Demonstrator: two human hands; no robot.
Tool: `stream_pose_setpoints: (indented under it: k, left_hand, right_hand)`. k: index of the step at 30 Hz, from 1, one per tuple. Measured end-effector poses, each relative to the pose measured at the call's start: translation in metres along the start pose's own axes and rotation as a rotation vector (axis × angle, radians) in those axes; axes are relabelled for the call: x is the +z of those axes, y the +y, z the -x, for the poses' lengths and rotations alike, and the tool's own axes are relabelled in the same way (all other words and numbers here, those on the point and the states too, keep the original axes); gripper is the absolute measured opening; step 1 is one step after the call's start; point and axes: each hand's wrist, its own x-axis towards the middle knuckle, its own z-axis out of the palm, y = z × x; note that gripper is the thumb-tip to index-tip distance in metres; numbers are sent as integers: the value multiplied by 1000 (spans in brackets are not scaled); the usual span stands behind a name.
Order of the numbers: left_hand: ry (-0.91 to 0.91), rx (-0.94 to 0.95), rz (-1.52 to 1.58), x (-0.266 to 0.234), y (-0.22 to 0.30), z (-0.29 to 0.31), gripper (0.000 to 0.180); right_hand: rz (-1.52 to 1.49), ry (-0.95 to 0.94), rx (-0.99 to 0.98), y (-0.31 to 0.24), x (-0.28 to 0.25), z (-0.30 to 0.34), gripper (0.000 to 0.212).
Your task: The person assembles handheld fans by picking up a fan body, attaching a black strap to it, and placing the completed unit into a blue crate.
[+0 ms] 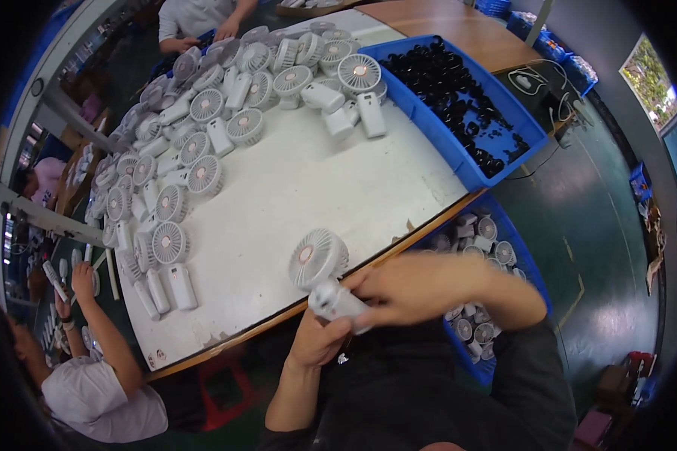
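A small white handheld fan (317, 258) is held at the table's near edge, its round grille turned up and away from me. From below, my left hand (313, 343) closes its fingers around the fan's handle. My right hand (417, 288), a little blurred, reaches in from the right and pinches the lower end of the same handle. Between the hands the handle is smeared by motion, so its details cannot be made out. Many similar white fans (205, 174) lie heaped along the left and far sides of the white table (308, 180).
A blue tray (459, 169) of small black parts stands at the table's right side. Below the edge, beside my right arm, a blue crate (538, 289) holds more fans. One person (101, 391) sits at the left, another (195, 19) works at the far side. A red stool (229, 395) stands under the table.
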Motion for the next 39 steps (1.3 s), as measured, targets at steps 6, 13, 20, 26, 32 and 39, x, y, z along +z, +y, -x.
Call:
stream_pose_setpoints:
  k: [6, 13, 20, 26, 32, 39]
  left_hand:
    - [-74, 234, 94, -15, 1, 8, 39]
    - [46, 217, 34, -20, 5, 13, 20]
    - [304, 203, -222, -4, 3, -9, 44]
    - [379, 252, -24, -8, 4, 3, 40]
    - [403, 102, -111, -3, 14, 12, 35]
    - [-58, 58, -13, -17, 5, 15, 65]
  right_hand:
    - [535, 1040, 605, 192, -152, 76, 19]
    - [538, 828, 811, 247, -155, 77, 23]
    - [-712, 716, -3, 70, -42, 21, 21]
    - [-346, 786, -301, 17, 71, -23, 25]
    - [-24, 771, -372, 11, 61, -29, 32]
    - [189, 680, -455, -1, 37, -47, 40]
